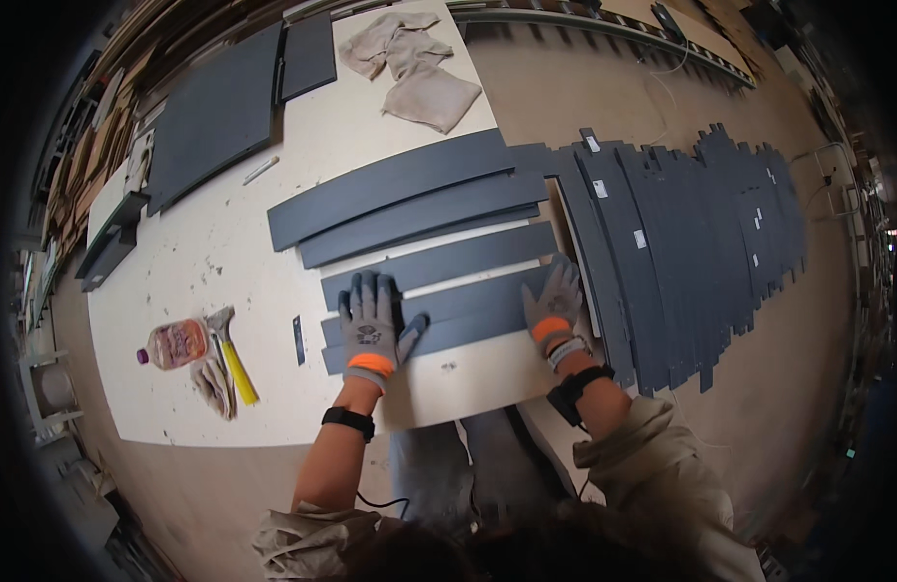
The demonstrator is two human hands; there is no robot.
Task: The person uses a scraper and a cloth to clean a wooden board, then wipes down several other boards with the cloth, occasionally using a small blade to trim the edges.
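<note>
Several dark grey boards lie side by side across the white table (pixel 215 281) in front of me. My left hand (pixel 373 315), in a grey glove with an orange cuff, rests flat near the left ends of the closest boards, fingers spread and thumb out. At their right ends is my right hand (pixel 553 299), gloved alike, its fingers stretched forward and its thumb apart over the nearer board (pixel 468 307). Just beyond the hands lies another narrow board (pixel 468 254). Farther off, longer boards (pixel 390 184) overlap one another.
To the right, many dark grey boards (pixel 681 252) are lined up, some with white labels. On the table's left are a bottle of reddish liquid (pixel 177 343), a yellow-handled tool (pixel 237 369) and gloves (pixel 213 388). Dark panels (pixel 220 107) and cloths (pixel 409 68) lie at the far side.
</note>
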